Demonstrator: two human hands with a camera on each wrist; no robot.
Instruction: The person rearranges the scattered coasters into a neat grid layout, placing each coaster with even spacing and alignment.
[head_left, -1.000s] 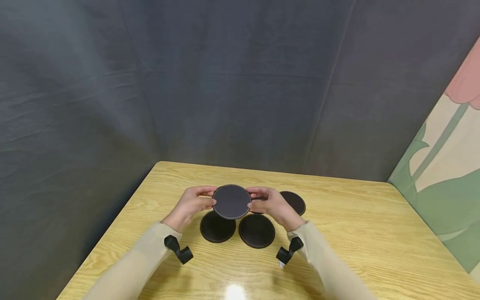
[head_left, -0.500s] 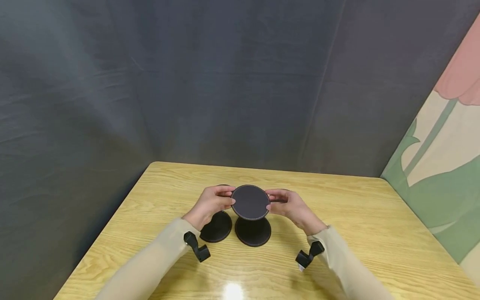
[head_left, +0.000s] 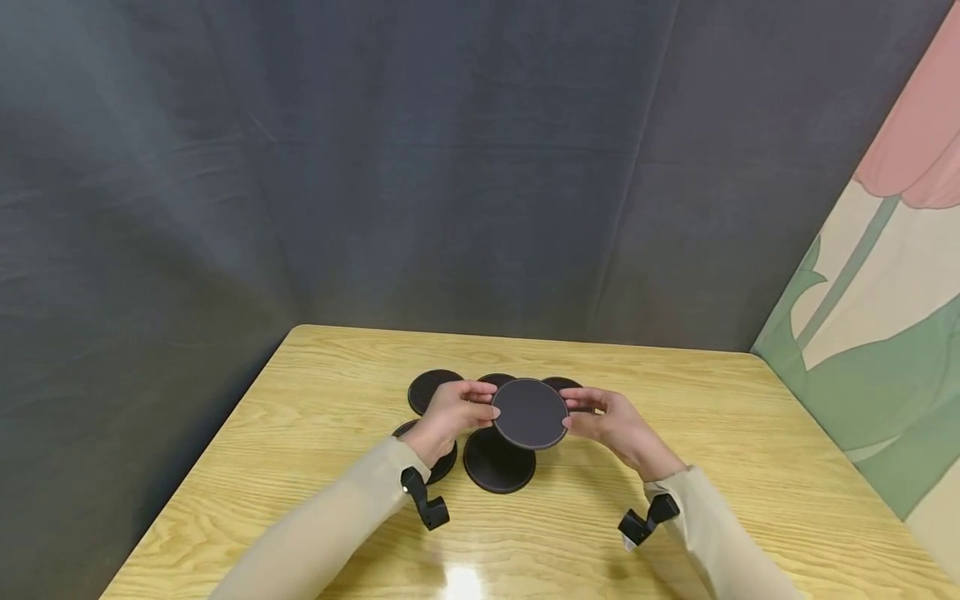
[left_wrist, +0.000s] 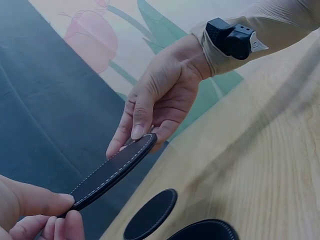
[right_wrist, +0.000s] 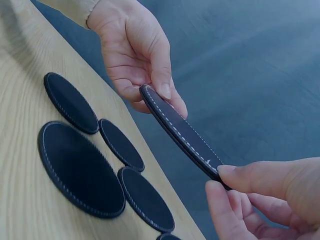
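A round black coaster (head_left: 530, 413) with pale stitching round its rim is held up between both hands, above the table. My left hand (head_left: 450, 415) pinches its left edge between thumb and fingers. At the opposite edge, my right hand (head_left: 615, 425) pinches it the same way. The right wrist view shows the held coaster (right_wrist: 182, 132) tilted and apart from the ones below. Several matching coasters lie flat in two rows beneath: a front coaster (head_left: 499, 465), a back-left coaster (head_left: 429, 389), and others partly hidden by the hands and held coaster.
The coasters rest on a light wooden table (head_left: 675, 417). Dark grey cloth (head_left: 465, 167) hangs behind and along the left side. A flower-patterned panel (head_left: 885, 333) stands at the right. Each sleeve carries a small black camera mount (head_left: 427, 500).
Both hands have carried the coaster rightward over the rows, keeping their pinch on it. The back-left coaster, hidden earlier, now shows. The head view has shifted slightly.
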